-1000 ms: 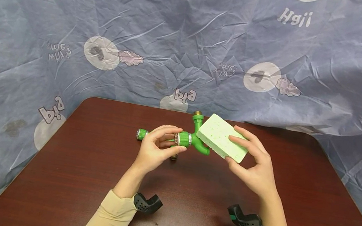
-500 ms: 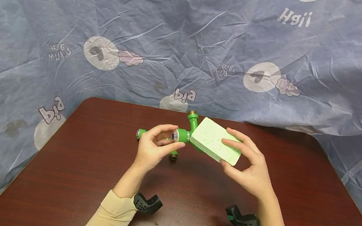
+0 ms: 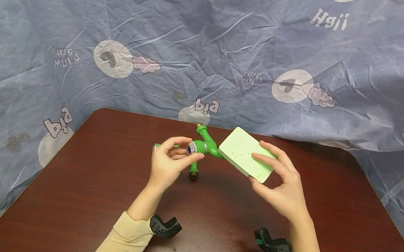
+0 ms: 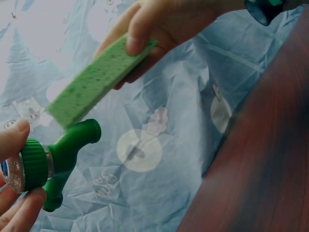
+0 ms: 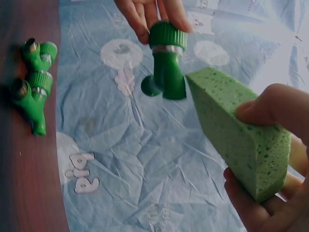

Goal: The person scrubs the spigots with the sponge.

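Fingers and thumb of my left hand [image 3: 168,164] pinch the ribbed knob of a green faucet [image 3: 212,146], raised over the table. Its threaded end points up and away, and its spout reaches toward the right. My right hand [image 3: 286,184] grips a pale green sponge [image 3: 246,154] by its right end, thumb below and fingers over the top. The sponge's left corner overlaps the spout in the head view. In the left wrist view the sponge [image 4: 96,82] slants just above the spout of the faucet [image 4: 65,152]. Part of the knob is hidden by the left fingers.
Two more green faucets [image 5: 36,104] lie on the dark red-brown table [image 3: 211,229], partly hidden behind my left hand in the head view. A wrinkled blue-grey printed cloth [image 3: 212,50] hangs behind the table. Black wrist cameras [image 3: 165,227] sit on both wrists.
My left hand has turned the held faucet, so its threaded end swings left and its knob faces me more. The sponge went left and down across the faucet, then back up and right.
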`<state>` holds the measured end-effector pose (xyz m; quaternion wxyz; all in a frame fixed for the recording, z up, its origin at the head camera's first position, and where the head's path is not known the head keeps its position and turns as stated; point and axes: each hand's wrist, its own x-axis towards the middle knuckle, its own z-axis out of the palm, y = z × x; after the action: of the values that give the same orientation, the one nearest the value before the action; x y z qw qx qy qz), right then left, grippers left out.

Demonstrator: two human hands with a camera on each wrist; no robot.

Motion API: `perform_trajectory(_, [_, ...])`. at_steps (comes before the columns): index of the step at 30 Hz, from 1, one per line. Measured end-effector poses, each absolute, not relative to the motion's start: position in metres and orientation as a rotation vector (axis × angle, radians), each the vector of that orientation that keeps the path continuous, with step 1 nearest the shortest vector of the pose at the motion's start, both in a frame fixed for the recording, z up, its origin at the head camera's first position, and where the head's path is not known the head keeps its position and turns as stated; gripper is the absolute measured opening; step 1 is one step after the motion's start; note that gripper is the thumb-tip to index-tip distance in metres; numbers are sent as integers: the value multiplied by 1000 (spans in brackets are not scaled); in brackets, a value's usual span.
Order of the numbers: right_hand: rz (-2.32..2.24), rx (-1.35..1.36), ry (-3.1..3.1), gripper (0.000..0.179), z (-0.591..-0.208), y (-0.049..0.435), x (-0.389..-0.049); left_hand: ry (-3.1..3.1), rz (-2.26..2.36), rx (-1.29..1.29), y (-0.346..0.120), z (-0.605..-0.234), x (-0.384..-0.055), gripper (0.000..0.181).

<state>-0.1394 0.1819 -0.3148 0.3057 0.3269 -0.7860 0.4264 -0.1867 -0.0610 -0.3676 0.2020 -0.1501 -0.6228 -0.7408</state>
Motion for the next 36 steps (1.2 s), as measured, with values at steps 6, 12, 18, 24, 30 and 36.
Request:
perform_trajectory(6, [1125, 949, -2091, 45, -315, 175, -140, -1730, -2089, -435, -60, -367, -186, 38])
perform_trajectory(12, [1152, 849, -2036, 43, -315, 177, -139, -1731, -2095, -438, -59, -368, -186, 38])
perform_trajectory(18, [1235, 928, -2007, 44, -318, 168, -139, -1758, -2132, -464, -56, -368, -184, 38])
perform_trajectory(24, [1285, 970, -1996, 45, -321, 158, -138, -1765, -2172, -547, -55, -367, -182, 40])
perform_trajectory(30, [1209, 959, -1988, 43, -320, 159, -139, -1782, -2154, -608, -55, -368, -181, 41])
perform_trajectory(36, [1104, 863, -2005, 41, -317, 166, -140, -1823, -2087, -635, -57, -350, -170, 40])
